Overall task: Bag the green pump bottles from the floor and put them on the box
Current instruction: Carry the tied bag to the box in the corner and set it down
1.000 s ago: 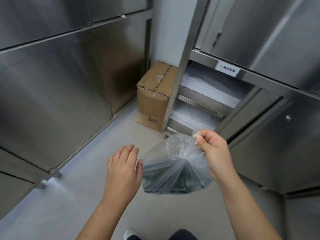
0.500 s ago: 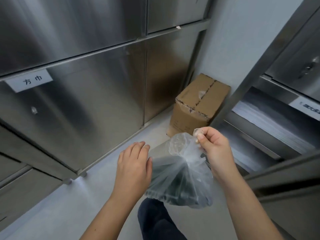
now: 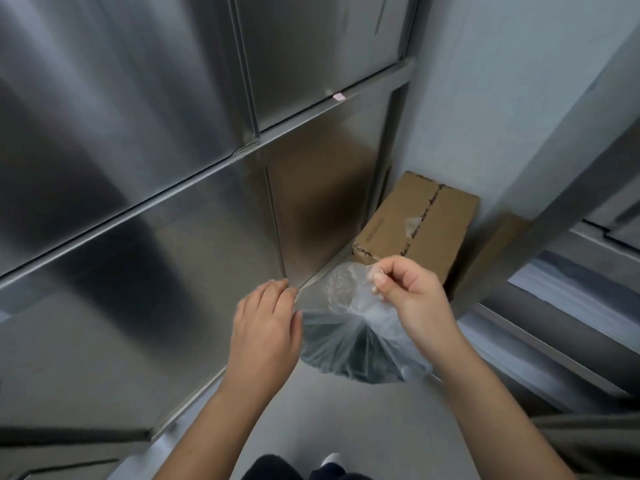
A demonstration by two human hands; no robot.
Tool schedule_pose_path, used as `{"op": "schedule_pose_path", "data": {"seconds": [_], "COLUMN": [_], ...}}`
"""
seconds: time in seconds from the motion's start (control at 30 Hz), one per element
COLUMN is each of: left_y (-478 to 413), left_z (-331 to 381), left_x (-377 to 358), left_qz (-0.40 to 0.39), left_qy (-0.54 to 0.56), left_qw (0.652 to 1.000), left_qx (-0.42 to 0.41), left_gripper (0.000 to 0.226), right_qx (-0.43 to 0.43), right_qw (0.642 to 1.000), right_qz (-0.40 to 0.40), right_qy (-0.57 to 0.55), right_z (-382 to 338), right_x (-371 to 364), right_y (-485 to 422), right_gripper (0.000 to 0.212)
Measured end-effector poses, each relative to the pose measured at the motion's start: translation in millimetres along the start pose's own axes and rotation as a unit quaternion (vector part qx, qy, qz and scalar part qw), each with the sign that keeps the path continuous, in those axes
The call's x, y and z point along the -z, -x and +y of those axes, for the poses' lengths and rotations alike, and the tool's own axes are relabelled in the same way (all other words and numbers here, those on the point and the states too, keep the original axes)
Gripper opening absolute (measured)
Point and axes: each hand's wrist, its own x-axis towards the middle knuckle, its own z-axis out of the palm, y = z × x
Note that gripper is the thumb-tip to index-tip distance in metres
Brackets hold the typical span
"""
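Seen from above, a person's right hand pinches the gathered, crinkled neck of a thin clear plastic bag between thumb and curled fingers. The bag hangs in the air as a soft, rounded pouch. Dark green bottles show blurred through the film in its lower half, and their number cannot be told. The left hand holds nothing. Its fingers are extended and close together, and its thumb edge is at the bag's left side. Just beyond the right hand, a brown cardboard box sits in the corner against a pale matte wall. The box's flat top has a torn tape seam down the middle. Brushed steel cabinet doors with straight frame rails run close along the left. A slanting steel post and low shelves close in the right. Only a narrow strip of smooth grey floor is left between them. Compared with half a second ago, the box sits nearer the bag and more directly behind it, the cabinet's label has left the view, and both hands keep the same hold.
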Motion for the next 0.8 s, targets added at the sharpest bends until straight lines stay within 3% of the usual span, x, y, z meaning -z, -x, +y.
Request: {"op": "schedule_pose_path", "data": {"seconds": [0.23, 0.53, 0.63, 0.8], "left_y": [-94.9, -246.1, -290.1, -346.1], "left_z": [-14.5, -34.5, -29.4, -4.9], "left_x": [-37.1, -73.1, -89.4, -108.1], "left_qz": [-0.02, -0.047, -0.043, -0.04], "left_qy": [0.023, 0.07, 0.097, 0.129], "left_qw": [0.999, 0.985, 0.978, 0.969], "left_qx": [-0.04, -0.151, -0.179, -0.205], "left_gripper": [0.037, 0.031, 0.023, 0.03], "right_qx": [-0.021, -0.048, -0.039, -0.023], "right_qw": [0.997, 0.98, 0.972, 0.963], "right_qz": [0.077, 0.195, 0.231, 0.268], "right_qy": [-0.022, -0.003, -0.006, 0.007], "right_z": [6.1, 6.2, 7.4, 9.8], "right_x": [13.8, 24.3, 35.6, 63.8], "right_y": [-90.1, -193.7, -222.2, -269.5], "right_gripper": [0.02, 0.023, 0.024, 0.027]}}
